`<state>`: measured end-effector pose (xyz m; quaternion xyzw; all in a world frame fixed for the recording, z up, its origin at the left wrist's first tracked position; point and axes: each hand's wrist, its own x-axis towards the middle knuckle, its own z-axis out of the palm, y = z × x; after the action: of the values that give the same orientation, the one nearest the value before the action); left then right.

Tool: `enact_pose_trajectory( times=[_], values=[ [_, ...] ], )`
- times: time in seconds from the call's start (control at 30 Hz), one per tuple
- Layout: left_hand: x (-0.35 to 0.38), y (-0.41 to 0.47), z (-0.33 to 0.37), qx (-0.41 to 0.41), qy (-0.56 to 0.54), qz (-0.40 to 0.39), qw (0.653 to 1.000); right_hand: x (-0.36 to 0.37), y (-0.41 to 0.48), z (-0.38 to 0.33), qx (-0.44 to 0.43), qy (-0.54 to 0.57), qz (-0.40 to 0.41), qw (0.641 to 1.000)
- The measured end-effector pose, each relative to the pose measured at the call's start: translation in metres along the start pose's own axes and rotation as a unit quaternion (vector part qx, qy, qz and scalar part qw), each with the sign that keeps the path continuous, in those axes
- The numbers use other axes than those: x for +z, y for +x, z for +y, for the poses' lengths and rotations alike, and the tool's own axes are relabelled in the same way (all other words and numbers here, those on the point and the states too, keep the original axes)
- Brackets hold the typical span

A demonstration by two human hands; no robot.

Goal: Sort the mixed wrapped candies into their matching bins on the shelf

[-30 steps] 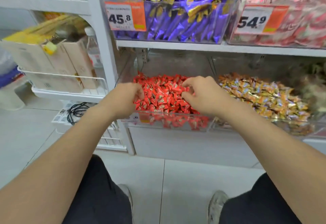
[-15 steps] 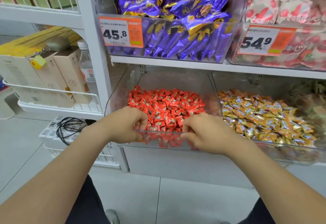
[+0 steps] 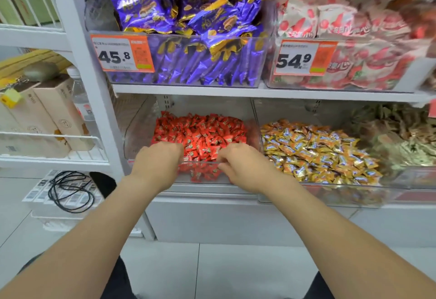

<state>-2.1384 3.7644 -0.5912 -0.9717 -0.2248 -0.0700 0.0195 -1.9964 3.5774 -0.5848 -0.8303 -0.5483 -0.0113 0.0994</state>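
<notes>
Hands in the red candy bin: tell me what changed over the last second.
The left hand and right hand drew back from the middle of the red candies to the front wall of their bin, fingers curled down into the pile. Whether either grip holds a candy is hidden. The piles of red and orange candies lie as before.

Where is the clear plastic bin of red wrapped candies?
Head view, centre-left: the clear red-candy bin sits below the purple foil packets, left of the orange-gold wrapped candies.

White shelf (image 3: 188,89) carries clear bins (image 3: 135,131) (candy-filled): two above, more below.
</notes>
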Motion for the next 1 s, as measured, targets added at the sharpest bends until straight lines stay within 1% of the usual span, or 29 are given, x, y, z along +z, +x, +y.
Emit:
enact_pose_trajectory(
  times=[0.03, 0.1, 0.13, 0.17, 0.2, 0.23, 0.27, 0.33, 0.37, 0.4, 0.43, 0.53, 0.57, 0.63, 0.7, 0.8, 0.9, 1.0],
  values=[
    [-0.002, -0.002, 0.012, 0.015, -0.012, 0.027, 0.999, -0.008, -0.007, 0.003, -0.015, 0.023, 0.036, 0.999],
    [-0.010, -0.008, 0.045, 0.073, -0.060, 0.100, 0.990, -0.031, -0.026, 0.010, -0.019, 0.091, 0.143, 0.985],
    [-0.014, -0.011, 0.063, 0.109, -0.087, 0.133, 0.981, -0.044, -0.039, 0.017, -0.005, 0.143, 0.195, 0.970],
    [-0.016, -0.014, 0.080, 0.146, -0.109, 0.158, 0.970, -0.055, -0.055, 0.026, 0.020, 0.189, 0.228, 0.955],
    [-0.017, -0.016, 0.097, 0.185, -0.126, 0.174, 0.959, -0.063, -0.072, 0.039, 0.050, 0.215, 0.238, 0.946],
    [-0.016, -0.017, 0.113, 0.226, -0.137, 0.181, 0.947, -0.068, -0.089, 0.054, 0.077, 0.218, 0.228, 0.946],
    [-0.013, -0.016, 0.128, 0.267, -0.138, 0.185, 0.936, -0.069, -0.106, 0.072, 0.101, 0.198, 0.201, 0.954],
    [-0.004, -0.013, 0.151, 0.330, -0.109, 0.192, 0.918, -0.064, -0.137, 0.107, 0.150, 0.125, 0.123, 0.973],
    [0.002, -0.011, 0.159, 0.343, -0.086, 0.189, 0.916, -0.061, -0.150, 0.121, 0.174, 0.092, 0.084, 0.977],
    [0.006, -0.008, 0.164, 0.345, -0.058, 0.181, 0.919, -0.058, -0.161, 0.132, 0.190, 0.072, 0.055, 0.978],
    [0.010, -0.006, 0.168, 0.341, -0.030, 0.170, 0.924, -0.056, -0.169, 0.140, 0.196, 0.062, 0.044, 0.978],
    [0.011, 0.000, 0.175, 0.313, 0.041, 0.117, 0.942, -0.051, -0.176, 0.152, 0.193, 0.051, 0.067, 0.977],
    [0.012, 0.002, 0.176, 0.304, 0.053, 0.108, 0.945, -0.048, -0.174, 0.154, 0.184, 0.044, 0.058, 0.980],
    [0.013, 0.003, 0.177, 0.291, 0.062, 0.107, 0.949, -0.045, -0.166, 0.153, 0.168, 0.016, 0.021, 0.985],
    [0.014, 0.005, 0.176, 0.276, 0.057, 0.132, 0.950, -0.044, -0.161, 0.152, 0.182, -0.019, 0.011, 0.983],
    [0.008, 0.014, 0.175, 0.245, 0.046, 0.175, 0.953, -0.047, -0.155, 0.151, 0.194, -0.053, 0.078, 0.976],
    [0.006, 0.029, 0.174, 0.230, 0.030, 0.199, 0.952, -0.042, -0.142, 0.161, 0.189, -0.060, 0.141, 0.970],
    [0.010, 0.040, 0.175, 0.218, 0.024, 0.199, 0.955, -0.037, -0.124, 0.165, 0.216, -0.046, 0.140, 0.965]
  ],
)
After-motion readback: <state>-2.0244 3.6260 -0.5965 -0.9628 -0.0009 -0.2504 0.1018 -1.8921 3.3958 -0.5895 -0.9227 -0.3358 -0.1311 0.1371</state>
